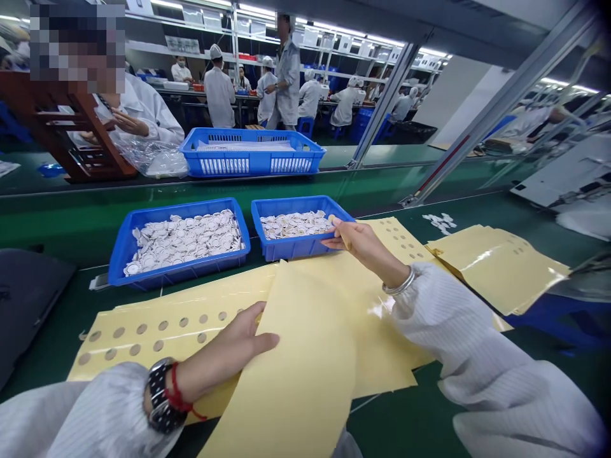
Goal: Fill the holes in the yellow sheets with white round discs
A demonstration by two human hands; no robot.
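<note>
My left hand [233, 346] grips the edge of a yellow sheet [305, 343] that curls up off the bench, thumb on top and fingers behind. Over the right rim of a small blue tray [300, 248], my right hand [360, 245] pinches a small round yellowish disc [331, 219]. White round pieces [296, 224] fill the bottom of that tray. Beneath my left forearm lies a yellow sheet with rows of round holes [142, 329]. Another yellow sheet with holes [396, 238] lies under my right wrist.
A larger blue tray [179, 267] of white round pieces stands to the left. Stacked yellow sheets [496, 267] and white scraps [440, 222] lie at right. Beyond the bench are a blue basket [252, 165] and a seated co-worker [147, 114] handling clear plastic. A metal post [386, 102] rises behind.
</note>
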